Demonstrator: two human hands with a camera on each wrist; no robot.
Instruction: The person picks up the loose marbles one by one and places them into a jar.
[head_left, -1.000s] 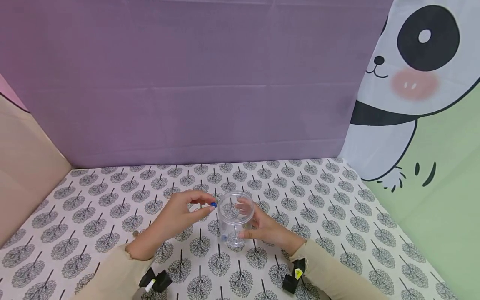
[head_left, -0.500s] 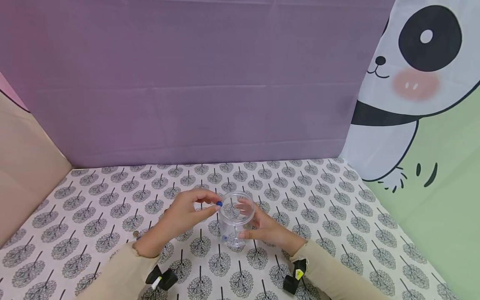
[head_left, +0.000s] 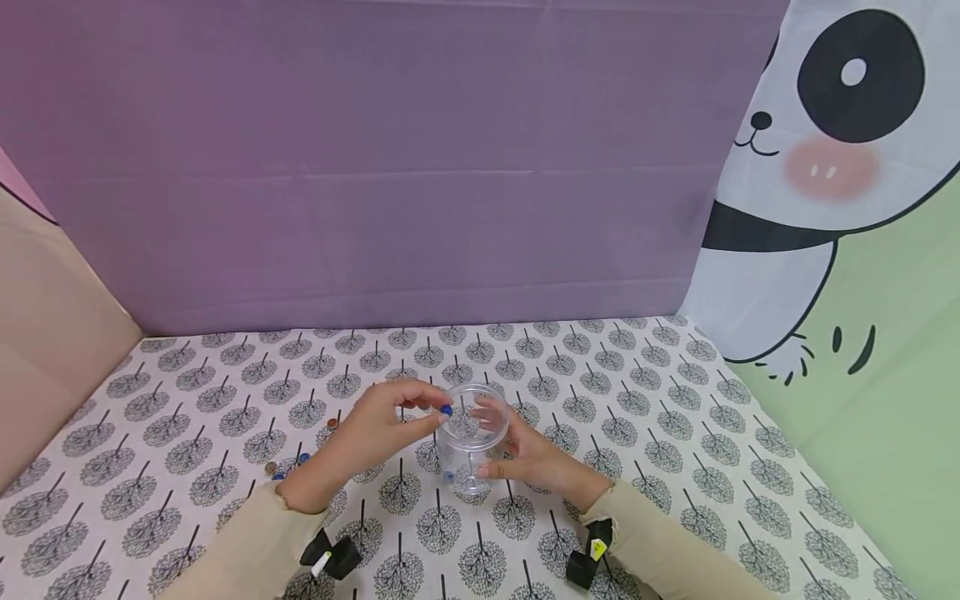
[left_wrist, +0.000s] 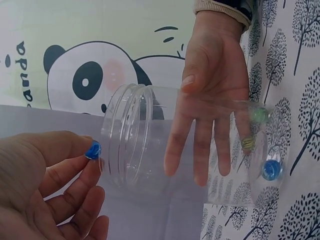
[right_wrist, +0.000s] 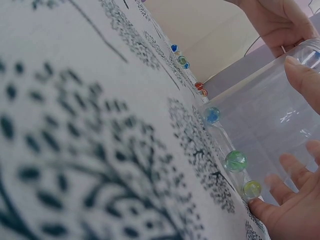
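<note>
My left hand [head_left: 386,429] pinches a blue marble [left_wrist: 93,150] between thumb and index finger, right at the rim of a clear plastic jar [head_left: 468,462]. The jar stands upright on the cloth, its wide mouth uncovered. My right hand [head_left: 547,460] holds the jar from the right, thumb on the near side and fingers spread along the far side. Lying at the jar's bottom are a blue marble [left_wrist: 271,170], a green marble [right_wrist: 236,161] and a yellow marble [right_wrist: 252,189].
Left of the jar, near my left wrist, several loose marbles lie on the tree-print cloth [head_left: 600,500]: an orange-red marble [head_left: 332,423], a brownish marble [head_left: 271,467] and a blue marble [head_left: 303,457] among them. A purple curtain [head_left: 420,167] hangs behind the table.
My left hand has moved right with the pinched blue marble, from beside the jar to its rim. More loose marbles show behind the left forearm. My right hand and the jar have stayed put.
</note>
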